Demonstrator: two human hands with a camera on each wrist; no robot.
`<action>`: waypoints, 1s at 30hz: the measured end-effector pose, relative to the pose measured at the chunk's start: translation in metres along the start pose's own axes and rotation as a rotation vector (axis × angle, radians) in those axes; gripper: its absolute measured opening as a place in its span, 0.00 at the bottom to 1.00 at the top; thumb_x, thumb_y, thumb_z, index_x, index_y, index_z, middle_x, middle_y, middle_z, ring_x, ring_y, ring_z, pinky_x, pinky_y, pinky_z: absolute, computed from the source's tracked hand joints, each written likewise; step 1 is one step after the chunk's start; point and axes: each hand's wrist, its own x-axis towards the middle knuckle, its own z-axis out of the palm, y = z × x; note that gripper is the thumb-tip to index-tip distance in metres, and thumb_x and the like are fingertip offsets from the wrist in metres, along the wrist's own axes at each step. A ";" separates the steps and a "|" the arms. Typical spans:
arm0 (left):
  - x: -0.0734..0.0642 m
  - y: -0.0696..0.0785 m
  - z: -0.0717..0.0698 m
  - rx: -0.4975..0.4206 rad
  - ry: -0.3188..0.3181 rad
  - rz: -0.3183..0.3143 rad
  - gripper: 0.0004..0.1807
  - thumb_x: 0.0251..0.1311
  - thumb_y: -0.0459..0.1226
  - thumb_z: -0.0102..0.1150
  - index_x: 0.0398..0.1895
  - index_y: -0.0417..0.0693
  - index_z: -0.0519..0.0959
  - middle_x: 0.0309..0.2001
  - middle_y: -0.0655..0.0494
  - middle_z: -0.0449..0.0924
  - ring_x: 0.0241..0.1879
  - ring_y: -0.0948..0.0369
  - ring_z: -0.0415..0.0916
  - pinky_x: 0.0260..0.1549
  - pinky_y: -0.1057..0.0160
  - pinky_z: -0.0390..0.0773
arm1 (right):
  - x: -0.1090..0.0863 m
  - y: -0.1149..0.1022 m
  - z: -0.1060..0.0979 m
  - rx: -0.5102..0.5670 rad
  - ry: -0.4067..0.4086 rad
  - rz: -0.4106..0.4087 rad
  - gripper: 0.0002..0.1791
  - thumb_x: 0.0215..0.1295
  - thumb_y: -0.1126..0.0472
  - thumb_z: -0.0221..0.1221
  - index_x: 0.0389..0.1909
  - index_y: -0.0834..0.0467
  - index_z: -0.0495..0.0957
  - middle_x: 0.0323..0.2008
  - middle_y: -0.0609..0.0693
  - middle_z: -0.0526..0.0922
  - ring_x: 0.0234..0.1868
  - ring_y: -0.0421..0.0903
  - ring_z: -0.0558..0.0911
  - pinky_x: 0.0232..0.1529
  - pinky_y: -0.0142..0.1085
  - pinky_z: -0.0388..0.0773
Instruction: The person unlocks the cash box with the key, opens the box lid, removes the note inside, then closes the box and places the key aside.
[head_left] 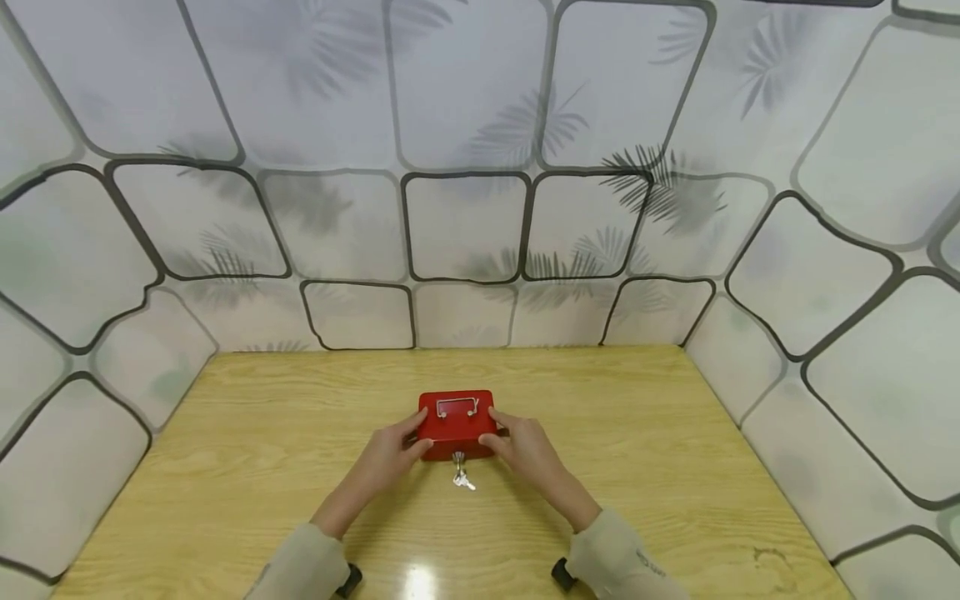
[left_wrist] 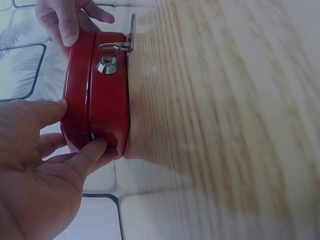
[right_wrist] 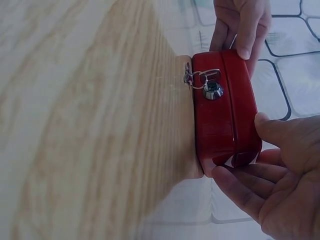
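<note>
A red metal cash box (head_left: 454, 429) sits on the wooden table with its lid down and a folded wire handle (head_left: 457, 407) on top. My left hand (head_left: 384, 457) grips its left end, one digit on the lid's edge and another by the seam. At the opposite end, my right hand (head_left: 528, 452) holds the box likewise, with digits at the lid edge and lower corner. From the silver lock (left_wrist: 107, 65) on the front hang keys on a ring (head_left: 464, 480). The box hides some of the fingers behind its ends.
The light wooden table (head_left: 262, 467) extends around the box on every side. Patterned walls (head_left: 465, 225) with dark outlines and leaf prints enclose its back, left and right. Dark bands (head_left: 564, 575) show at both sleeves.
</note>
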 end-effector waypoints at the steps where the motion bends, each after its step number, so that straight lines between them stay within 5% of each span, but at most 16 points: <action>1: 0.000 0.000 0.000 0.001 -0.001 -0.001 0.33 0.68 0.35 0.67 0.75 0.39 0.69 0.70 0.36 0.71 0.63 0.48 0.76 0.55 0.50 0.82 | -0.001 0.000 0.001 0.010 0.001 0.002 0.30 0.69 0.57 0.67 0.65 0.72 0.76 0.58 0.67 0.82 0.37 0.44 0.81 0.28 0.28 0.70; 8: 0.002 -0.002 -0.001 -0.013 -0.003 0.018 0.33 0.69 0.35 0.66 0.75 0.38 0.69 0.70 0.36 0.69 0.68 0.44 0.71 0.60 0.45 0.77 | -0.003 0.002 0.003 0.081 0.009 0.029 0.30 0.71 0.57 0.66 0.67 0.70 0.74 0.57 0.65 0.83 0.47 0.52 0.88 0.29 0.29 0.74; 13: 0.002 -0.001 0.001 -0.015 -0.006 0.019 0.33 0.68 0.34 0.66 0.74 0.38 0.69 0.70 0.35 0.70 0.67 0.43 0.72 0.60 0.45 0.77 | -0.005 0.002 0.004 0.086 0.038 0.076 0.31 0.70 0.56 0.67 0.67 0.70 0.74 0.56 0.65 0.84 0.46 0.53 0.88 0.41 0.39 0.85; 20: 0.000 0.002 0.000 -0.010 -0.004 0.025 0.32 0.68 0.34 0.66 0.74 0.37 0.70 0.69 0.34 0.71 0.63 0.47 0.76 0.57 0.48 0.80 | -0.015 -0.012 0.007 0.022 0.238 0.132 0.17 0.67 0.55 0.70 0.44 0.65 0.78 0.30 0.49 0.79 0.28 0.42 0.76 0.28 0.33 0.76; 30: 0.000 0.000 -0.002 -0.007 0.007 0.031 0.32 0.67 0.34 0.66 0.73 0.37 0.70 0.69 0.35 0.72 0.64 0.44 0.75 0.57 0.47 0.79 | -0.029 -0.026 0.028 0.152 0.083 0.120 0.09 0.70 0.59 0.67 0.32 0.60 0.86 0.20 0.40 0.76 0.21 0.34 0.70 0.21 0.27 0.68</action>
